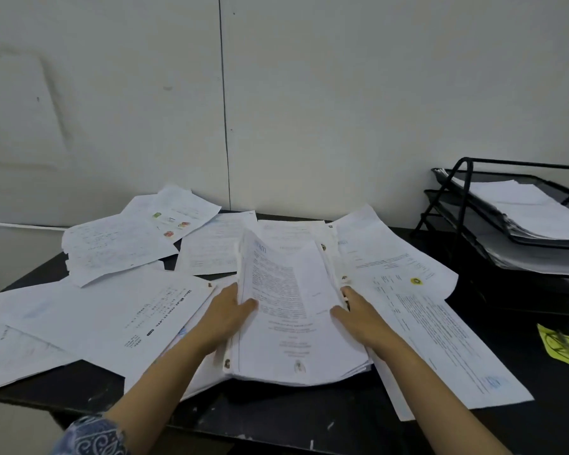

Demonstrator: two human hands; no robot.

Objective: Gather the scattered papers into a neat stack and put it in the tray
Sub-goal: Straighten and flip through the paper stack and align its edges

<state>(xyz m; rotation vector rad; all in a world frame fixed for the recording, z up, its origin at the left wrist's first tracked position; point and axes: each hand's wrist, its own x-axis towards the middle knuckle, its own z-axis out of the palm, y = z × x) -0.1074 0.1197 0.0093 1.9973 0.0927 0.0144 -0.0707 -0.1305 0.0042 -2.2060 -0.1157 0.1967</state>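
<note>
Both hands — left hand (225, 315) and right hand (362, 318) — grip a thick stack (296, 310) over loose papers (112, 310) on the counter (276, 408), tray (506, 218) off right.

Left grip (229, 315) and right grip (358, 318) curled, arms extended forward.

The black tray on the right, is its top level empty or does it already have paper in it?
Not empty. The tray already holds white sheets on its top level.
</note>
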